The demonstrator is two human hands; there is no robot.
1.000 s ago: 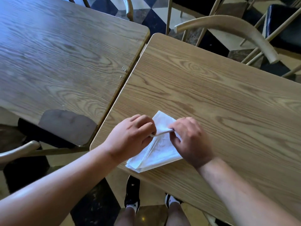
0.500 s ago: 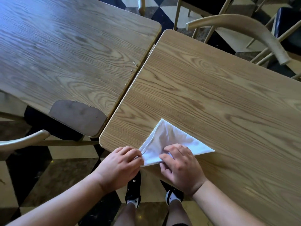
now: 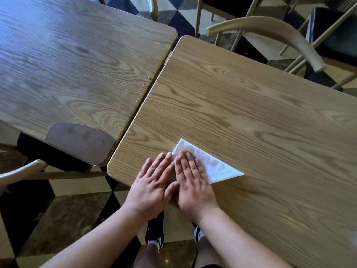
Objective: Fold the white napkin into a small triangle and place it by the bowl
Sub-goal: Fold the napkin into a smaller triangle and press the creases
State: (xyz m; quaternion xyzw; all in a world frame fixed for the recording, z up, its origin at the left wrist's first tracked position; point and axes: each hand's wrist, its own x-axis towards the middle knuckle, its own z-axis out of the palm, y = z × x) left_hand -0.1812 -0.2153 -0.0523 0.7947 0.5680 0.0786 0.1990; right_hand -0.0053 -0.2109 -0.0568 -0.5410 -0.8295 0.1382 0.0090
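**Both palms flat on the folded napkin**

The white napkin (image 3: pixel 216 165) lay as a triangle near the front left corner of the right-hand wooden surface (image 3: pixel 260 113), one point reaching toward the right. The left hand (image 3: pixel 154 182) and the right hand (image 3: pixel 193 182) rested side by side, fingers spread flat and grasping nothing. The right palm pressed down on the napkin's left part; the left hand sat just beside it, mostly on bare wood, whether it overlapped the cloth could not be told. A second surface (image 3: pixel 67 64) stood to the left, a chair (image 3: pixel 270 33) beyond, over a checkered floor (image 3: pixel 67 213)
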